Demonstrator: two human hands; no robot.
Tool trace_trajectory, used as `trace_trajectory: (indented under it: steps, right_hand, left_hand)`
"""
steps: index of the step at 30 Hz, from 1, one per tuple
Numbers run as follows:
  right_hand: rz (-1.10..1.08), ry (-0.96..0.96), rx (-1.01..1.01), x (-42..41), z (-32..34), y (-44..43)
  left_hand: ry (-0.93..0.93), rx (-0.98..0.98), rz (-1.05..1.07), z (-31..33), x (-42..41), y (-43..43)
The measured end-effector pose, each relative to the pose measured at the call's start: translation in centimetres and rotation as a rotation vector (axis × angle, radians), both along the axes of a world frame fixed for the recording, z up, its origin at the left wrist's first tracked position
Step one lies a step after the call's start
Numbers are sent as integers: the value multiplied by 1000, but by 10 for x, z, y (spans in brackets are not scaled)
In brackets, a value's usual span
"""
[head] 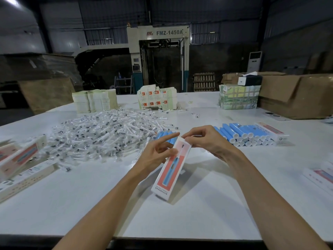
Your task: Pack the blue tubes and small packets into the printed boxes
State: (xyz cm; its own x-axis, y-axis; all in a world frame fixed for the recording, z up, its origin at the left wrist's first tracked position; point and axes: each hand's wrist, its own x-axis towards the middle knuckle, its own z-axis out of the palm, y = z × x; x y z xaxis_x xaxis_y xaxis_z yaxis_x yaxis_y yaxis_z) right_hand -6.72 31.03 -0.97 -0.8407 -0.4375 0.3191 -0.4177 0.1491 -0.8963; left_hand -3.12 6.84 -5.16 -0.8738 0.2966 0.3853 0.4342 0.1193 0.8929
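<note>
A long printed box [171,168], white with a red panel and a blue brush picture, is held tilted above the white table [90,204]. My left hand [158,150] grips its upper left side, index finger stretched out. My right hand [207,138] pinches the box's top end. Behind the hands lie a few blue tubes [164,136]. A stacked row of blue tubes [243,134] sits to the right. A wide heap of small clear packets [104,134] covers the table's left middle.
Printed boxes lie at the left edge [19,159], the right edge [320,175] and beside the tube stack [272,132]. Flat carton stacks [94,101], [155,98] and a taped bundle [237,96] stand at the back. A large cardboard box [297,94] sits back right.
</note>
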Motion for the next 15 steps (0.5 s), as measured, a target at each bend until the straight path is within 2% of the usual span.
trace_trajectory:
  steps: [5, 11, 15]
  right_hand:
    - [27, -3, 13, -2, -3, 1]
    - [29, 17, -9, -2, -8, -12]
    - [-22, -1, -108, -2, -17, -21]
  left_hand:
    - [19, 11, 40, -4, -2, 1]
    - [8, 112, 65, -4, -4, -3]
    - [-6, 129, 90, -7, -5, -2]
